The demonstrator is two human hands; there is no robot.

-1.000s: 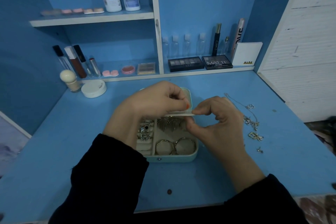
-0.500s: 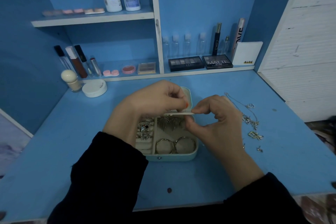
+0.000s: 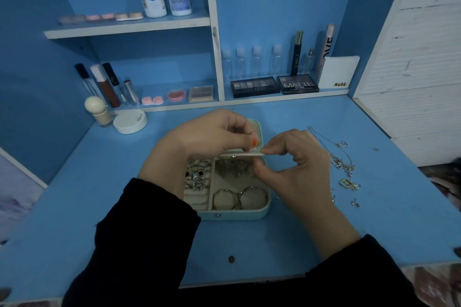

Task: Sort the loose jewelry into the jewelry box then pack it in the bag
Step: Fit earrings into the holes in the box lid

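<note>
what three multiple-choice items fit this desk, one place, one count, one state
1. Where is the loose jewelry? A. top shelf B. on the desk, right of the jewelry box C. in a bag
2. How many hoops lie in the box's front right compartment? A. one B. two C. four
3. What do the left hand and right hand do? A. lie flat B. lift a bottle C. pinch a white strip above the box
Answers: B, it lies spread past the right hand; B, two sit side by side; C, fingertips of both meet on the strip.
</note>
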